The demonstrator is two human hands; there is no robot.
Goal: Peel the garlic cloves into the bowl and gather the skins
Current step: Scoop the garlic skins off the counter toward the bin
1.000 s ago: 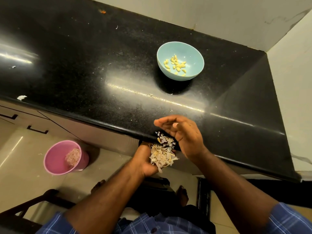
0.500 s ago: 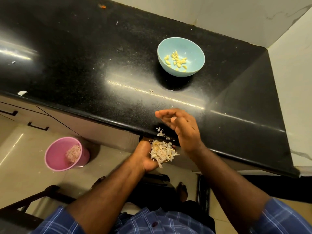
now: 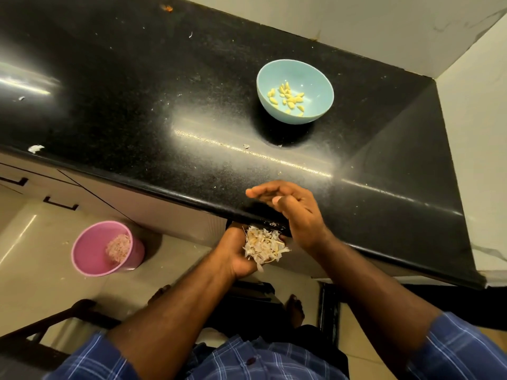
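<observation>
A light blue bowl (image 3: pixel 315 78) with several peeled yellow garlic cloves (image 3: pixel 288 97) stands on the black counter (image 3: pixel 137 105). Just below the counter's front edge, my left hand (image 3: pixel 236 256) is cupped palm up and holds a heap of pale garlic skins (image 3: pixel 263 245). My right hand (image 3: pixel 296 212) lies on its edge over the counter rim, right above that heap, with its fingers straight and nothing held. A few small skin flakes (image 3: pixel 246 146) are scattered on the counter.
A pink bucket (image 3: pixel 90 253) with skins inside stands on the tiled floor to the left. White cabinet fronts (image 3: pixel 63 185) run under the counter. A white wall (image 3: pixel 480 133) closes off the counter's right end. My bare feet and a dark stool are below.
The loose skins that lay at the counter edge have dropped into my cupped left hand. My right hand has stayed at the rim.
</observation>
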